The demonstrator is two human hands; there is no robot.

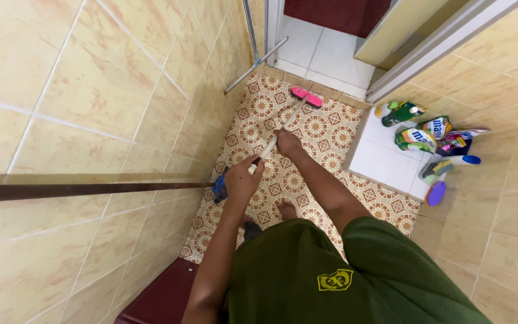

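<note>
Long-handled brush works a patterned bathroom floor, both hands clamped on its pale handle.

Its pink head rests on the tiles toward 1 o'clock from the hands, the long axis running from 7 to 1 o'clock. The right hand sits nearer the head, fingers wrapped tight; the left hand closes round the handle's butt end. Cleaning bottles cluster at 3 o'clock by the tiled wall.
</note>
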